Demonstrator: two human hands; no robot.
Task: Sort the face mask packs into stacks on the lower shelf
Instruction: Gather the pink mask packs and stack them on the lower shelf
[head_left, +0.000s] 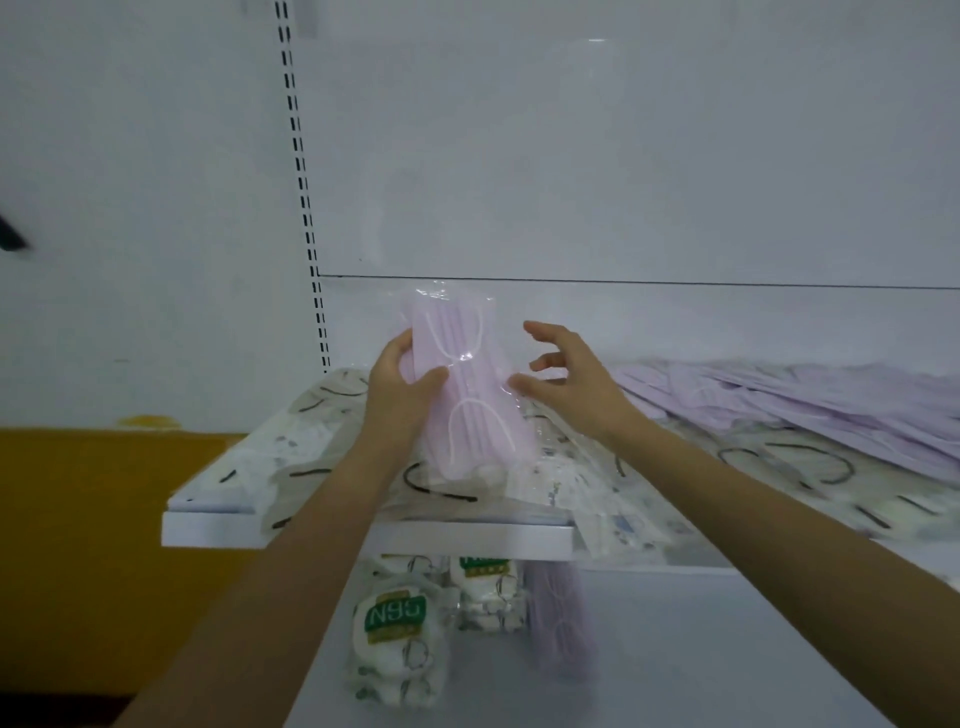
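Surface: white metal upper shelf (363, 535), smooth, square front lip, running from 8 o'clock to 3 o'clock. Beneath it at 6 o'clock sits the white lower shelf (701, 649).

Room: plain white back panel (571, 156) at 12 o'clock. A slotted upright (298, 156) with paired black holes stands at 11 o'clock. A mustard-yellow surface (78, 519) lies at 8 o'clock.

Item 1: pink mask pack (467, 405), centre. It is a flat oblong in a glossy clear wrapper, with pleated masks and white ear loops inside. It is tilted and held above the upper shelf. The left hand (400, 395) grips its left edge, thumb across the front and fingers behind.

Item 2: right hand (571, 384), just right of the pack, holding nothing, fingers spread and loosely bent. The thumb tip is at the wrapper's edge; contact cannot be told.

Item 3: lilac packs (831, 410), a slumped, overlapping heap on the upper shelf at 3 o'clock.

Item 4: patterned packs (311, 415), white with black loops, strewn over the upper shelf under both forearms.

Item 5: green-labelled packs (397, 639), white, plump and crinkled, on the lower shelf at 6 o'clock. Just beside them to the right is a single lilac pack (561, 623).
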